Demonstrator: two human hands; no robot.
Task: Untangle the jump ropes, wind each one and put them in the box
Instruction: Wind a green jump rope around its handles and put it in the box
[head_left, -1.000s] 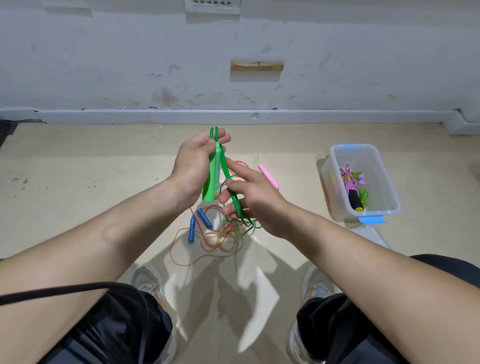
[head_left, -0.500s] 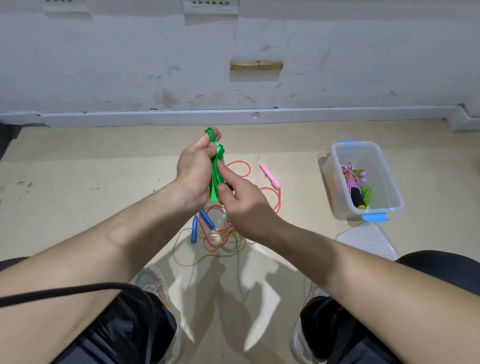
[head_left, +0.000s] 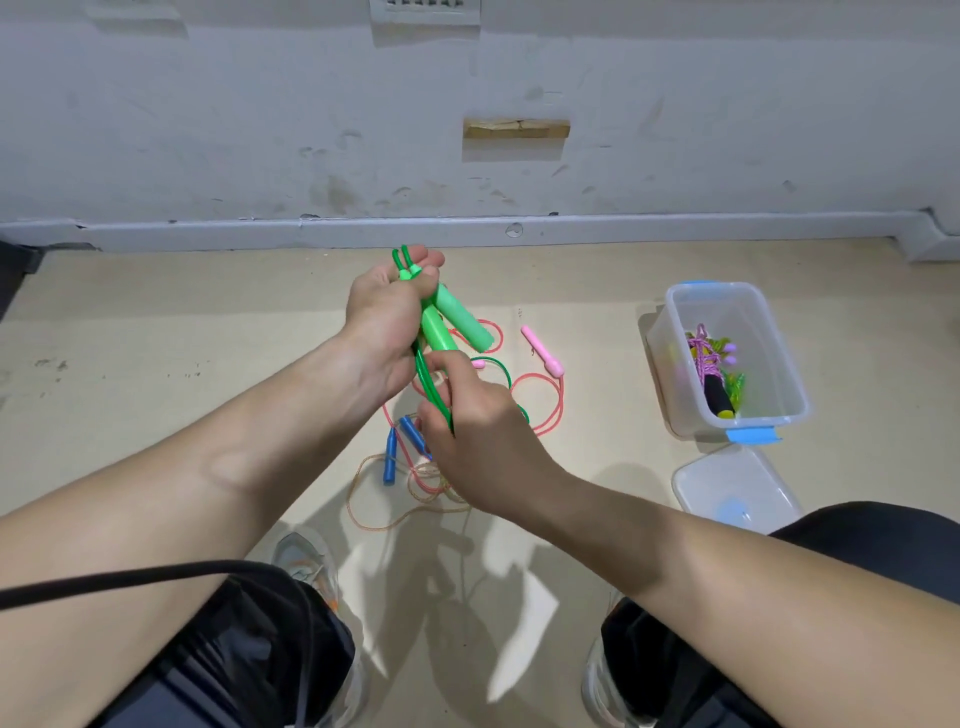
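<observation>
My left hand (head_left: 387, 317) grips the two green handles (head_left: 457, 322) of the green jump rope above the floor, their thick ends pointing right and down. My right hand (head_left: 478, 431) pinches the green cord (head_left: 434, 384) just below them; a loop of it shows to the right. On the floor beneath lie a pink-handled rope (head_left: 543, 351) with a coral cord and a blue-handled rope (head_left: 402, 447) with an orange cord, partly overlapping. The clear box (head_left: 779, 353) stands at the right with a wound purple rope and some green inside.
The box's lid (head_left: 737, 491) lies on the floor just in front of the box, by my right knee. My shoes (head_left: 306, 564) and knees fill the bottom of the view. A wall with a skirting board runs across the back.
My left hand has turned, so the green handles now fan out to the right. My right hand has slid lower along the green cord.
</observation>
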